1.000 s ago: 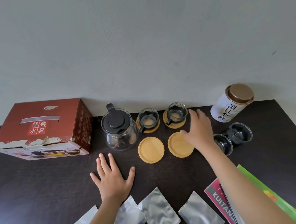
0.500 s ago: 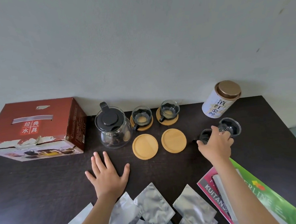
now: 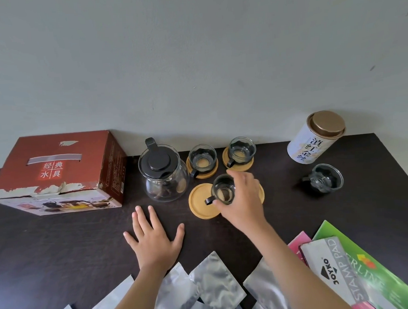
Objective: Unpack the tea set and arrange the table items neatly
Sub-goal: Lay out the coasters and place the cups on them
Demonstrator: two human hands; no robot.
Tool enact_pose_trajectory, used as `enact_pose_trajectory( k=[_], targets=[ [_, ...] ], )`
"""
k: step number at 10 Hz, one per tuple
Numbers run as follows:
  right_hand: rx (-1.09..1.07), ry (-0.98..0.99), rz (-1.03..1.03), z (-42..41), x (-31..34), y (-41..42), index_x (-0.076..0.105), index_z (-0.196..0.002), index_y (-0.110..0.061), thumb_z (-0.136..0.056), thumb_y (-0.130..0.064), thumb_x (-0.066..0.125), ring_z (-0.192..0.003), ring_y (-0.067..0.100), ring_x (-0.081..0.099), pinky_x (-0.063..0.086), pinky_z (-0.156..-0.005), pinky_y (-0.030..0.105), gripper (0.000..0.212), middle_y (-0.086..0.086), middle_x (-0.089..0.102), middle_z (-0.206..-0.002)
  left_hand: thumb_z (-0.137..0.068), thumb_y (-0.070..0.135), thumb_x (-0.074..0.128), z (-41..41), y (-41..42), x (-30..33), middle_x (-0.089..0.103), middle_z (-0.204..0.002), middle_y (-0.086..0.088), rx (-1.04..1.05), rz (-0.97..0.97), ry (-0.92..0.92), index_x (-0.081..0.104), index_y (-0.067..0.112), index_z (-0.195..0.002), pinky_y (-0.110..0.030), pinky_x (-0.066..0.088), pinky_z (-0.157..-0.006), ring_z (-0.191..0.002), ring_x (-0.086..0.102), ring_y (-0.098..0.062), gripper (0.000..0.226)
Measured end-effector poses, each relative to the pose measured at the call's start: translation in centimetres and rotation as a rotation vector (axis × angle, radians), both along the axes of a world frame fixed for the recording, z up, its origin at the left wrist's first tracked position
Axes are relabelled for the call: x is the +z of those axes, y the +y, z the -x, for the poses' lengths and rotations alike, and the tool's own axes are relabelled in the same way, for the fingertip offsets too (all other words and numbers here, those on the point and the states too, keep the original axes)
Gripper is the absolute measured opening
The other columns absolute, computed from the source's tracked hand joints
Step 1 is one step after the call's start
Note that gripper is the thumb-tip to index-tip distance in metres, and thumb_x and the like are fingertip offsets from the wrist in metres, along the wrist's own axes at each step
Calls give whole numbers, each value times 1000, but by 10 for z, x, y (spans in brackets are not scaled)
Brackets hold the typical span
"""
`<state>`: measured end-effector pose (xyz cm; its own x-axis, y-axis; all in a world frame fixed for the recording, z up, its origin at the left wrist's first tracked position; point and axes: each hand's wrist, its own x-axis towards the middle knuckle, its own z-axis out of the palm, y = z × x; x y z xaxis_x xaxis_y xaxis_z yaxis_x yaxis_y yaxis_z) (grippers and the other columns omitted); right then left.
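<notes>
- Glass cup (image 3: 222, 192), light but fragile and slick, hangs over a wooden coaster (image 3: 199, 203), pinched at the rim in your right hand (image 3: 243, 205).
- Your left hand (image 3: 154, 241) lies flat, fingers spread, on the table (image 3: 60, 246).

Soft, even daylight; faint shadows beside the teapot (image 3: 163, 173); wide-angle bending at edges; slight motion blur on right hand (image 3: 240, 200).

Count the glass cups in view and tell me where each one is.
4. Two sit on back coasters beside the teapot: back left cup, back right cup. The right hand holds the third cup above the front coasters. The fourth cup stands below the tea tin.
</notes>
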<state>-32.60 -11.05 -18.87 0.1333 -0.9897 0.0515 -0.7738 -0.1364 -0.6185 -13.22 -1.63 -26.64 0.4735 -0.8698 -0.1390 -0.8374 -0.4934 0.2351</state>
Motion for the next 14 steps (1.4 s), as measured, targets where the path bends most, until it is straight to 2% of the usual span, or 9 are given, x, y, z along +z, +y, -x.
enact_pose_trajectory(
  k=[5, 6, 8, 9, 10, 11, 12, 13, 14],
  targets=[
    [152, 66, 56, -38, -23, 1, 42, -134, -24, -68, -36, 80, -116, 18, 37, 47, -78, 23, 77, 0, 41, -129, -75, 76, 21, -1, 0, -1, 6, -159, -16, 3, -5, -6, 19, 9, -149, -62, 11, -110, -146, 0, -31, 100],
    [184, 70, 45, -37, -22, 2, 40, -136, -25, -67, -41, 80, -118, 19, 36, 50, -83, 28, 82, 1, 39, -130, -75, 76, 23, 0, 0, -1, 8, -158, -17, 2, 6, -3, 21, 9, -149, -63, 12, -110, -146, 3, -32, 100],
    [166, 105, -25, -1, -9, -6, 37, -140, -23, -55, -70, 73, -127, 21, 32, 41, -101, 37, 103, 3, 35, -138, -75, 77, 22, -1, 0, -1, 8, -158, -16, 6, 4, -2, 21, 9, -149, -62, 12, -110, -146, 2, -31, 100],
    [73, 140, -26, 33, -7, -11, 42, -137, -23, -60, -75, 66, -125, 24, 32, 41, -97, 41, 96, 3, 39, -135, -75, 77, 22, -2, 0, -3, 8, -158, -16, 2, 4, -3, 20, 9, -149, -63, 12, -110, -146, 2, -31, 100],
    [-131, 195, 57, 72, -14, -19, 53, -128, -16, -68, -65, 67, -122, 33, 37, 41, -94, 48, 79, 12, 44, -131, -76, 76, 24, -1, 1, -2, 8, -158, -17, 4, 9, -3, 20, 9, -149, -62, 12, -110, -146, 2, -31, 99],
    [-404, 345, 111, 109, -20, -36, 56, -123, -10, -74, -46, 73, -121, 42, 37, 34, -101, 53, 64, 23, 42, -132, -79, 73, 31, 1, 1, -2, 9, -158, -17, 2, 19, -1, 21, 8, -149, -62, 13, -110, -146, 3, -31, 95],
    [-620, 406, -69, 136, -17, -54, 43, -136, -13, -75, -39, 73, -133, 46, 23, 22, -109, 59, 72, 26, 24, -147, -77, 75, 27, 0, 1, -2, 9, -158, -17, 4, 18, 0, 21, 9, -148, -62, 13, -109, -146, 3, -31, 98],
    [-703, 340, -256, 152, -16, -69, 21, -149, -21, -81, -41, 68, -140, 47, 9, 13, -112, 59, 85, 21, 4, -156, -75, 76, 23, 0, 1, -3, 9, -158, -17, 4, 18, 0, 22, 9, -148, -62, 13, -109, -146, 3, -31, 100],
    [-707, 305, -299, 156, -21, -76, 18, -150, -25, -85, -44, 64, -137, 51, 13, 17, -113, 58, 83, 18, 4, -156, -75, 76, 23, 0, 1, -3, 10, -158, -17, 4, 16, -4, 22, 9, -148, -62, 13, -109, -146, 4, -31, 100]
  ],
)
